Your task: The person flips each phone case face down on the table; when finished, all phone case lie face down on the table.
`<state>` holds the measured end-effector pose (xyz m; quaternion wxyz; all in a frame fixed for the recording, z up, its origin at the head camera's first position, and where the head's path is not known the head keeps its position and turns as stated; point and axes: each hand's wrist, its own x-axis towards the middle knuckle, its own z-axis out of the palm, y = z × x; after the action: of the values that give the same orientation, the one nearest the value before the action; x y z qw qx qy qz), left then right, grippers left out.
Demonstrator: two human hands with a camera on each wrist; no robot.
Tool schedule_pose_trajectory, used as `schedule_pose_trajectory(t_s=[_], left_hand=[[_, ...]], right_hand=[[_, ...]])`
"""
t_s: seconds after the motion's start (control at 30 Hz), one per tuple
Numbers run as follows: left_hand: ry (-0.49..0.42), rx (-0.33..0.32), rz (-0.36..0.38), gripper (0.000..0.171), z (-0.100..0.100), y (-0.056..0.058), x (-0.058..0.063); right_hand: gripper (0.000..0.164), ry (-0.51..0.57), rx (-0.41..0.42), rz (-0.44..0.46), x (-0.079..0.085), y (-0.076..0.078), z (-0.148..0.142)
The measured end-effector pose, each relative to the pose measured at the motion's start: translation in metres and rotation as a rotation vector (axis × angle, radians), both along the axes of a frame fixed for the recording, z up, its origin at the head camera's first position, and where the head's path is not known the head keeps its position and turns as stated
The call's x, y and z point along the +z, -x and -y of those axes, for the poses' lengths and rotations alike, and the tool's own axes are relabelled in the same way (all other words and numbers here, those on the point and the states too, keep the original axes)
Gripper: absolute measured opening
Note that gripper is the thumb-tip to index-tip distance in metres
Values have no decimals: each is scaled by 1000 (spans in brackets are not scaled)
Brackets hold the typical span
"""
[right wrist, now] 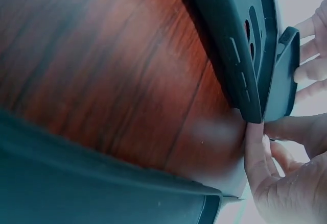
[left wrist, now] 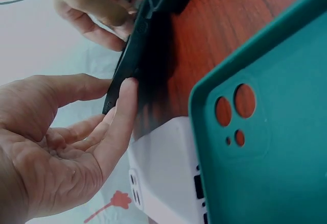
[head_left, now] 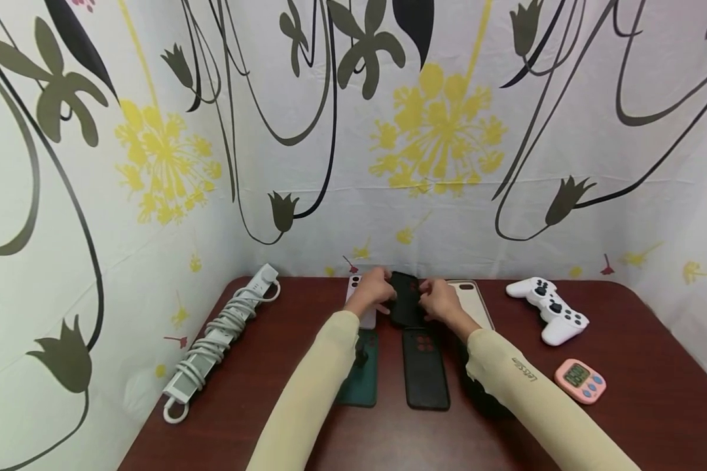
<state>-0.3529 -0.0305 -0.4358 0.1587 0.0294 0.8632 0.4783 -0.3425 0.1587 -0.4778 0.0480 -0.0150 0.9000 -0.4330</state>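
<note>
A black phone case (head_left: 405, 301) stands at the back of the table, a hand on either side of it. My left hand (head_left: 377, 289) pinches its left edge between thumb and fingers, as the left wrist view shows (left wrist: 125, 71). At the opposite edge my right hand (head_left: 440, 301) grips it with thumb and fingertips; in the right wrist view these fingers (right wrist: 255, 147) are partly behind another black phone case (head_left: 426, 369), which lies just in front. A lilac phone case (head_left: 368, 319) and a green phone case (left wrist: 301, 132) lie by my left hand. Beside my right hand is a cream phone case (head_left: 470, 302).
A further dark case (head_left: 488, 400) is partly under my right sleeve. On the right are a white game controller (head_left: 548, 311) and a pink timer (head_left: 580, 381). A cord-wrapped power strip (head_left: 220, 337) lies along the left edge. Patterned cloth (head_left: 353, 144) hangs behind the table.
</note>
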Motion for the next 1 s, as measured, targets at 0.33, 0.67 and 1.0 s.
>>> schedule_pose_trajectory(t_s=[0.33, 0.67, 1.0], left_hand=[[-55, 35, 17, 61, 16, 1, 4], [-147, 47, 3, 58, 14, -1, 0], [-257, -25, 90, 62, 8, -1, -3]], right_hand=[[33, -59, 86, -36, -4, 2, 9], [55, -35, 86, 13, -4, 4, 7], [97, 200, 166, 239, 0, 12, -8]])
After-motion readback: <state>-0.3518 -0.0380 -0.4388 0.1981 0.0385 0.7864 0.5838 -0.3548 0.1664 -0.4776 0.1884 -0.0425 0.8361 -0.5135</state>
